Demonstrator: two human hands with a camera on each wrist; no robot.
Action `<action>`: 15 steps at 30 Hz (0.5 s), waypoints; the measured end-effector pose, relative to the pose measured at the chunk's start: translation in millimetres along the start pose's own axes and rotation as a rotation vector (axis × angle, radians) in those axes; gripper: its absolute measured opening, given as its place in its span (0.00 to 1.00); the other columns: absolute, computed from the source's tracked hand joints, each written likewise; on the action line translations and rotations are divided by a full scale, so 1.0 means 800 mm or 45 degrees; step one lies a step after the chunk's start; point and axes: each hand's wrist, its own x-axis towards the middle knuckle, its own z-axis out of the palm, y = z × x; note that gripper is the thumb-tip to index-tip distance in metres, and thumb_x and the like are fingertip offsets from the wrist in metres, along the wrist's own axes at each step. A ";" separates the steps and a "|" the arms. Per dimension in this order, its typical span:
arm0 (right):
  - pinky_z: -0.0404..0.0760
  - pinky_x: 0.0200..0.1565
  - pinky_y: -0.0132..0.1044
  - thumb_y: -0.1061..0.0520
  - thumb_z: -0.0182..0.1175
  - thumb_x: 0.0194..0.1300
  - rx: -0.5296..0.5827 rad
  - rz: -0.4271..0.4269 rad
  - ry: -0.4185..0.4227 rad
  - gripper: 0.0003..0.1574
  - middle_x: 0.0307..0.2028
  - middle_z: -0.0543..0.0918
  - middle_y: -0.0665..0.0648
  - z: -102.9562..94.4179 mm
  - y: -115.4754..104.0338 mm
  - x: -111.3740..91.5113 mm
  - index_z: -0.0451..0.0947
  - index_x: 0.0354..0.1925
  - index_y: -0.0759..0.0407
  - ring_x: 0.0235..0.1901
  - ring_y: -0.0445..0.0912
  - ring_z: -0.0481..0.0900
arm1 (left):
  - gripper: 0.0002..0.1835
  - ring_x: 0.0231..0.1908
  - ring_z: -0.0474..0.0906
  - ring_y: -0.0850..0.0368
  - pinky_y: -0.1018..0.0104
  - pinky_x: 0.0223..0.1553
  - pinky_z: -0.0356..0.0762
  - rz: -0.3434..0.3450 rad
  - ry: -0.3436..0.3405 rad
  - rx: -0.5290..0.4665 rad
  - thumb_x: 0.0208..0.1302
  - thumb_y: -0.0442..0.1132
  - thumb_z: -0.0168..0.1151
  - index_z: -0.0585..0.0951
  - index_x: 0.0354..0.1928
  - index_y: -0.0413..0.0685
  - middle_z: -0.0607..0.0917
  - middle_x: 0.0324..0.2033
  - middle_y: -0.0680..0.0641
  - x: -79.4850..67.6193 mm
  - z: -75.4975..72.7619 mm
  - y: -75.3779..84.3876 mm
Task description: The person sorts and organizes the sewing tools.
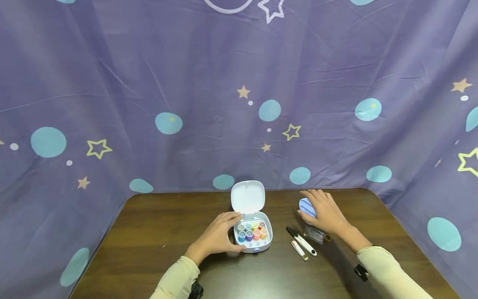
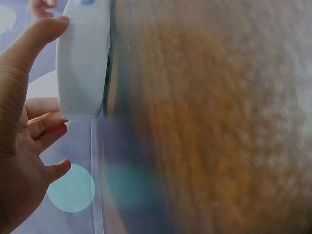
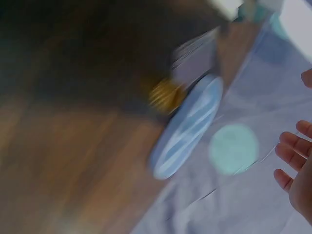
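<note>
My left hand (image 1: 216,236) holds the left side of a white sewing box (image 1: 269,241), thumb at its front and fingers toward the back. The lid (image 1: 248,197) stands raised, and several coloured thread spools (image 1: 257,235) sit in rows inside. In the left wrist view the thumb touches the pale wall of the box (image 2: 83,63). Over at the right, my right hand (image 1: 326,211) hovers with spread fingers around a blue striped oval piece (image 1: 307,207). The right wrist view shows loosely extended fingers (image 3: 292,151) apart from that oval piece (image 3: 187,127), which is blurred.
Between the box and my right arm lie black-and-white thread snips (image 1: 301,241), a small white tool with a metal end (image 1: 299,251), a clear packet (image 1: 314,234) and a gold-coloured thimble (image 1: 328,237). A patterned purple cloth (image 1: 209,124) hangs behind the brown table (image 1: 157,232).
</note>
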 end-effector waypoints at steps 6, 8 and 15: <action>0.70 0.48 0.54 0.36 0.71 0.54 -0.021 0.146 -0.147 0.50 0.58 0.80 0.63 0.005 0.045 -0.029 0.73 0.66 0.62 0.55 0.60 0.75 | 0.54 0.70 0.69 0.44 0.40 0.72 0.62 -0.012 -0.006 -0.036 0.43 0.64 0.79 0.74 0.69 0.40 0.76 0.68 0.43 -0.002 -0.001 -0.001; 0.70 0.49 0.55 0.33 0.71 0.54 -0.031 0.178 -0.198 0.53 0.59 0.79 0.63 0.007 0.055 -0.037 0.72 0.67 0.63 0.56 0.61 0.74 | 0.54 0.70 0.69 0.44 0.40 0.72 0.62 -0.019 -0.005 -0.037 0.43 0.64 0.79 0.74 0.70 0.40 0.76 0.68 0.44 -0.003 0.000 -0.001; 0.69 0.49 0.54 0.27 0.69 0.51 -0.057 0.216 -0.281 0.60 0.60 0.78 0.64 0.020 0.079 -0.060 0.68 0.68 0.63 0.55 0.60 0.74 | 0.54 0.70 0.69 0.44 0.43 0.72 0.64 -0.033 -0.007 -0.037 0.43 0.65 0.79 0.74 0.70 0.41 0.76 0.69 0.44 0.001 0.002 0.001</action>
